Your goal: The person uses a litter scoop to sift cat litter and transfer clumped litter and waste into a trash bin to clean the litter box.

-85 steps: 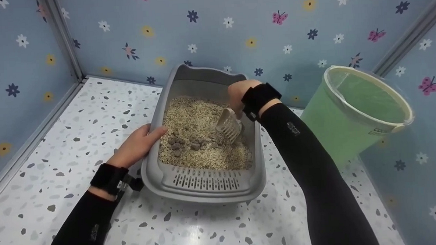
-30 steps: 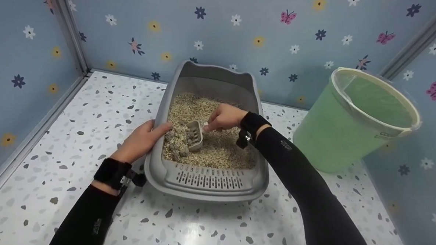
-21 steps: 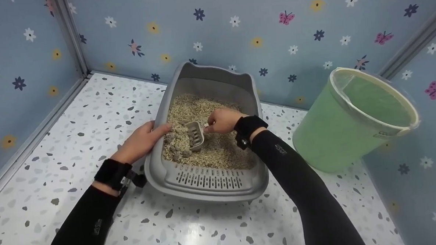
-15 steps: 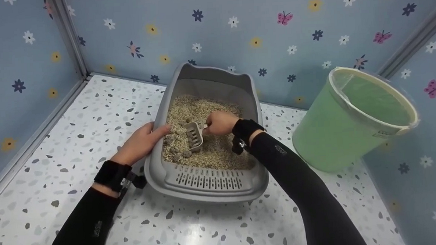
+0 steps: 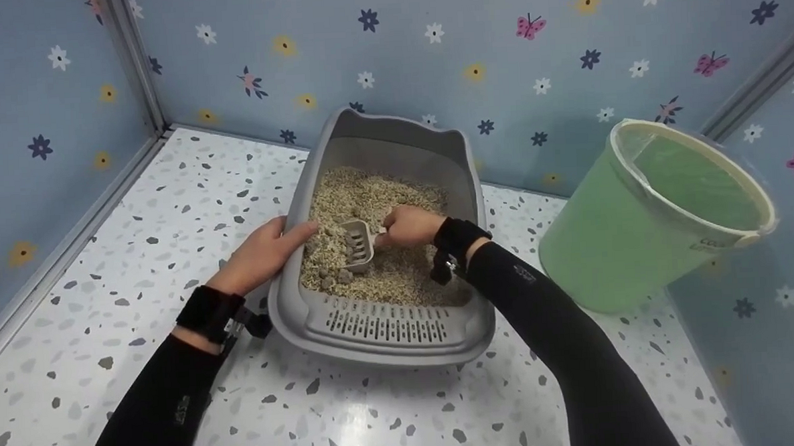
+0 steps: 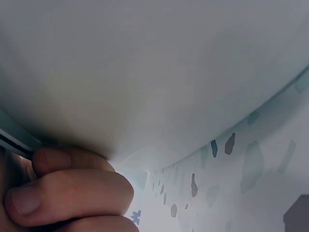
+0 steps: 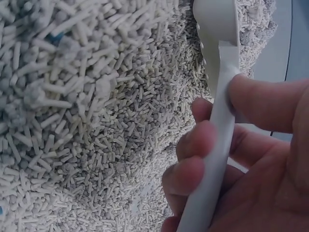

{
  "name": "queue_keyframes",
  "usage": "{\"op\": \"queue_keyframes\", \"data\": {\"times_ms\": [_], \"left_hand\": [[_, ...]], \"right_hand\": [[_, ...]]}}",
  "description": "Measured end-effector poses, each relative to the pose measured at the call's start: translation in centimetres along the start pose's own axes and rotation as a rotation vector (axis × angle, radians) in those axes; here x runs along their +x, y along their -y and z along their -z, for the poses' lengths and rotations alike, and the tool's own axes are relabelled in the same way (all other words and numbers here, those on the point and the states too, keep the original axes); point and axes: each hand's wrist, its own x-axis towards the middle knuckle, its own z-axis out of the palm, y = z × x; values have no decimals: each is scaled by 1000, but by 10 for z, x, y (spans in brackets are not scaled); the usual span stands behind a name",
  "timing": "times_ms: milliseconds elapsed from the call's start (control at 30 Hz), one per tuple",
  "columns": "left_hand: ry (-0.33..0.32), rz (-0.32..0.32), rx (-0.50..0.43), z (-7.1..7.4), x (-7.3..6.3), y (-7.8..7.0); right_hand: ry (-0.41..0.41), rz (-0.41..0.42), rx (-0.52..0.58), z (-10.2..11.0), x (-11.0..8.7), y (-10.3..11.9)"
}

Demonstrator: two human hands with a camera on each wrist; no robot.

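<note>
A grey litter box (image 5: 384,353) holds beige pellet litter (image 5: 362,184). My left hand (image 5: 264,252) grips its left rim, thumb over the top; in the left wrist view, curled fingers (image 6: 82,191) hook under the edge. Inside the box, my right hand (image 5: 412,226) holds a pale slotted litter scoop (image 5: 358,243) by the handle. The right wrist view shows fingers and thumb wrapped around that handle (image 7: 217,130). The scoop's head sits tilted in the litter on the left side, its front edge buried. A few grey clumps (image 5: 344,276) lie just in front of the scoop.
A green bin (image 5: 602,241) with a cream rim and a clear liner stands to the right of the box. Flower-patterned walls (image 5: 403,62) enclose the back and both sides. The speckled white surface (image 5: 352,419) extends in front.
The right hand and scoop have come from the box's right side to its left part. Litter is now heaped there, and fewer clumps show. The left hand stays on the rim.
</note>
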Motion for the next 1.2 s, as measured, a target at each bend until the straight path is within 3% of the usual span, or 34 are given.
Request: {"op": "queue_keyframes", "data": {"times_ms": [267, 500, 933, 1100, 1200], "left_hand": [[4, 5, -31, 0, 1, -1], [14, 5, -39, 0, 1, -1], [7, 11, -5, -1, 2, -1], [9, 8, -1, 0, 2, -1], [4, 6, -2, 1, 2, 0]], "right_hand": [[-43, 9, 48, -3, -5, 3], [-87, -31, 96, -10, -7, 7], [4, 23, 179, -8, -15, 2], [8, 7, 277, -7, -17, 3], [-7, 24, 277, -7, -18, 5]]}}
